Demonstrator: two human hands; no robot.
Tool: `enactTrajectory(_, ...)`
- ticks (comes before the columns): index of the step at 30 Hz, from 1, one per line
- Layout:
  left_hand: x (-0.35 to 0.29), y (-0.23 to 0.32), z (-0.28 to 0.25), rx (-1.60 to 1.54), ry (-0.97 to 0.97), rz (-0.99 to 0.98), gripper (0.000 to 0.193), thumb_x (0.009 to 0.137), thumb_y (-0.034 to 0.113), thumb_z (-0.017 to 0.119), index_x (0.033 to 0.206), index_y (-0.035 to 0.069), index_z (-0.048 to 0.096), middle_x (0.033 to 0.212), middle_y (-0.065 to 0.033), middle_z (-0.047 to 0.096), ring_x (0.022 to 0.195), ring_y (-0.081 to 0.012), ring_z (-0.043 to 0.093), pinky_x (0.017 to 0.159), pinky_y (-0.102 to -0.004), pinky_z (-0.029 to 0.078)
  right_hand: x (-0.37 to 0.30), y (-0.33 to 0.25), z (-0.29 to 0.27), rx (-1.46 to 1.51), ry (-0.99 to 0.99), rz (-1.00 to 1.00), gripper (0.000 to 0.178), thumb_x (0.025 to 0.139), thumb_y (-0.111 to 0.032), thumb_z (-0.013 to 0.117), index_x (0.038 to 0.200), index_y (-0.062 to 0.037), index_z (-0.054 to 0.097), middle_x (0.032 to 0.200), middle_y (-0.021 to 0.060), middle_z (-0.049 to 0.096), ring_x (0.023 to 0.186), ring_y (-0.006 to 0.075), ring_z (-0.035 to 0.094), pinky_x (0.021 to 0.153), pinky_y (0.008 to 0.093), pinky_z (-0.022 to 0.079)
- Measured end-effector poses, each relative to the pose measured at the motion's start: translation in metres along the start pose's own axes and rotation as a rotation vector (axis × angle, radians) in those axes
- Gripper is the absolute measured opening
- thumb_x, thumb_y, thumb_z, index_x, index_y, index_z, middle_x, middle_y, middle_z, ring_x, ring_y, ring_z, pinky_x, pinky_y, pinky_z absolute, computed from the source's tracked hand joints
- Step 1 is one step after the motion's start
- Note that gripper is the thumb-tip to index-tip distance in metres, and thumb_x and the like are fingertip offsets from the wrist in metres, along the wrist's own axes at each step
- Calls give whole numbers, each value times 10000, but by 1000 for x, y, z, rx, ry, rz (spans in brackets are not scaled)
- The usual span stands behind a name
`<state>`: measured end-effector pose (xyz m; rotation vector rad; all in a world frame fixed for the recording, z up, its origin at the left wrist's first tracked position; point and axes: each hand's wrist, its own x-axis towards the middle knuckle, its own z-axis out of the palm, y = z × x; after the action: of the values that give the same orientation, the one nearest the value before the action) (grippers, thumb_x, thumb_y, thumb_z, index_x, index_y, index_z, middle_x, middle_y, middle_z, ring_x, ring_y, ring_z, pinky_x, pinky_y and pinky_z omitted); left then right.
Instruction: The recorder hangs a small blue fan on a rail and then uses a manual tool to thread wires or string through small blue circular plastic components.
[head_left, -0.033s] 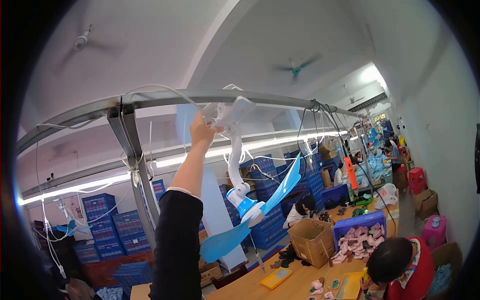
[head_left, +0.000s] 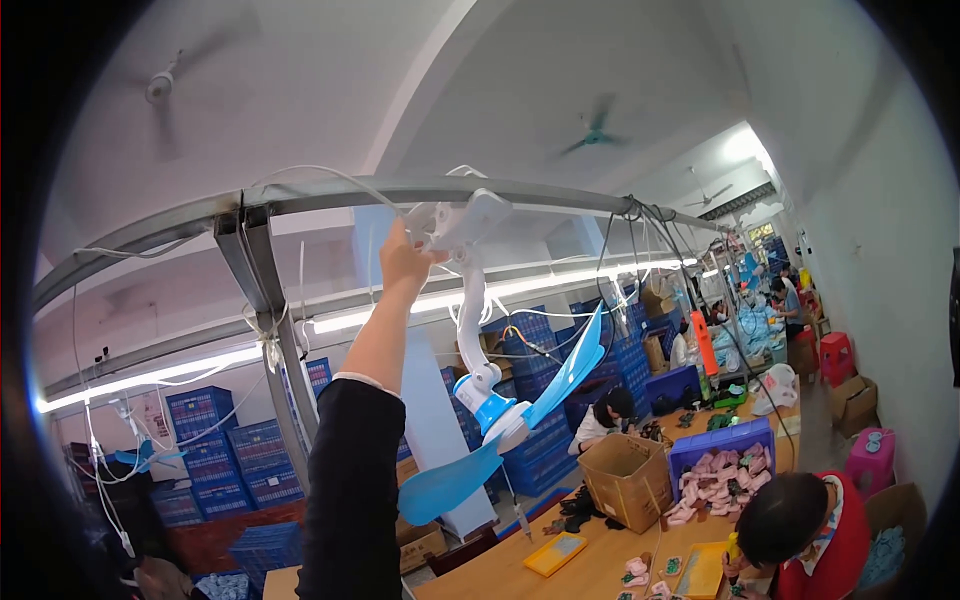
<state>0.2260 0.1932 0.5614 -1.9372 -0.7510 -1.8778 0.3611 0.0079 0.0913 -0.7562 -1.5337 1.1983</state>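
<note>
My left hand (head_left: 403,264) is raised high at the end of a black-sleeved arm. Its fingers are closed around the white clip (head_left: 437,226) of a small clip-on fan, just under the metal beam. Part of the clip and some fingertips are hidden behind the hand and bracket. From the clip a white curved neck (head_left: 471,315) runs down to the fan head (head_left: 497,412), which has light blue blades (head_left: 452,483) and hangs tilted downward. My right hand does not show.
A metal beam (head_left: 330,194) with cables crosses overhead, meeting a post (head_left: 250,262). Below, a wooden table (head_left: 490,570) bears a cardboard box (head_left: 625,482), a purple crate (head_left: 722,437) of pink parts and yellow trays (head_left: 555,554). A person in red (head_left: 830,540) works at lower right.
The ceiling fans' blades have turned. My left hand stays at the fan's clip, with hardly any shift; the clip-on fan hangs in nearly the same place.
</note>
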Motion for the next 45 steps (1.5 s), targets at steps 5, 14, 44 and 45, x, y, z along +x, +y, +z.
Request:
enactTrajectory(5,-11,10,-31,150,95,120,535,553,-19,736,1034,24,504,1008,-139,590,949,-294,559,779,-347,453,34,-173,-44,-106,439,-831,61,769,-20,560,828,-10,546,735,54,559,629,104,537,581,207,416)
enactTrajectory(14,-1,17,-18,237,-25,181,463,552,26,746,951,-11,513,946,-171,592,889,-323,561,742,-365,452,208,-403,-80,-978,878,-949,177,725,-98,525,850,8,593,838,202,606,776,339,591,687,373,457)
enactTrajectory(44,11,-8,-13,178,-59,232,757,597,137,763,1241,21,382,1191,-175,488,1005,-268,549,799,-318,454,243,-400,-92,-795,544,-541,482,764,-194,596,1149,45,431,1135,225,487,1097,321,456,889,373,368)
enactTrajectory(45,8,-2,-19,183,-67,256,778,592,161,770,1252,44,374,1203,-170,479,1055,-280,518,825,-335,440,241,-405,-93,-805,546,-540,482,764,-194,596,1149,45,431,1135,225,487,1097,321,456,889,373,368)
